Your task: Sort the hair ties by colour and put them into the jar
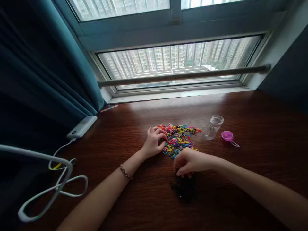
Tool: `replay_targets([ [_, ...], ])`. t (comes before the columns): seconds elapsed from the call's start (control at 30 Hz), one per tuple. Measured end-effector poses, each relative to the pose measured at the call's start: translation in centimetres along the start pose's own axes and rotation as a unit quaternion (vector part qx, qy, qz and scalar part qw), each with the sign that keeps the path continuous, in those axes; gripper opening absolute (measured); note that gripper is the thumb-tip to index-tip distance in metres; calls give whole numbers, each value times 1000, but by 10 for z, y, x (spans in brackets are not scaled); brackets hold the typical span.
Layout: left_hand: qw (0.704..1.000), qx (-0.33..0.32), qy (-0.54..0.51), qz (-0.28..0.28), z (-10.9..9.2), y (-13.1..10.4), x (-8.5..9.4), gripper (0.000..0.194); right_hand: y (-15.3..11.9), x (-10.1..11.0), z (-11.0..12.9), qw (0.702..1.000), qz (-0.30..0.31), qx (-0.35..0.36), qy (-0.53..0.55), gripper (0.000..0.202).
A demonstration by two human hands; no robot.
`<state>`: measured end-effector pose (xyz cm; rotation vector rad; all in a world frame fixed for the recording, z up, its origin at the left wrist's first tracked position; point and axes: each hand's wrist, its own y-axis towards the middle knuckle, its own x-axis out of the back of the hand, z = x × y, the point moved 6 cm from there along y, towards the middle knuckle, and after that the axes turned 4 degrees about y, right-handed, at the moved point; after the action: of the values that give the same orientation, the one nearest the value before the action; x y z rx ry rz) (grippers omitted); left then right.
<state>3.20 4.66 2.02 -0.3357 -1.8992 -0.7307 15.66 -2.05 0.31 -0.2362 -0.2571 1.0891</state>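
Observation:
A loose pile of small colourful bands (176, 138) lies on the dark wooden table (130, 199). My left hand (154, 141) rests at the pile's left edge, its fingers curved and apart, with nothing visible in them. My right hand (189, 162) is just below the pile, over a black heap (185, 189) that looks like black bands. Its thumb and fingers are pinched together at the top of that heap; what is between them is too small and dark to make out.
Right of the pile stand a clear open bottle (213, 127) and a pink lid with a loop (227, 136). A white device (82, 127) and white cables (57, 186) are at the left, beside a blue curtain (79, 73). A window bar (185, 76) crosses behind.

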Motion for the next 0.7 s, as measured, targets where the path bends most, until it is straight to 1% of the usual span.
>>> replay_targets([
  [0.1, 1000, 4, -1, 0, 0, 1, 0, 12, -2, 11, 3, 998, -59, 9, 1, 20],
  [0.2, 1000, 9, -3, 0, 0, 1, 0, 10, -2, 27, 5, 989, -144, 25, 6, 20],
  [0.27, 1000, 9, -4, -1, 1, 1, -1, 8, -2, 38, 4, 979, -202, 34, 12, 22],
  [0.37, 1000, 8, -10, -6, 2, 2, -2, 6, -4, 57, -1, 955, -293, 50, 14, 24],
  [0.43, 1000, 8, -17, -10, 2, 2, -1, 6, -9, 71, -5, 930, -361, 67, -19, 24],
  [0.53, 999, 10, -33, -23, 2, 2, 1, 8, -17, 85, -7, 876, -456, 103, -121, 18],
  [0.6, 998, 13, -46, -36, 2, 2, 3, 9, -21, 89, -7, 840, -492, 124, -193, 14],
  [0.7, 996, 24, -64, -59, 5, 2, 5, 9, -23, 88, -6, 805, -507, 140, -275, 10],
])
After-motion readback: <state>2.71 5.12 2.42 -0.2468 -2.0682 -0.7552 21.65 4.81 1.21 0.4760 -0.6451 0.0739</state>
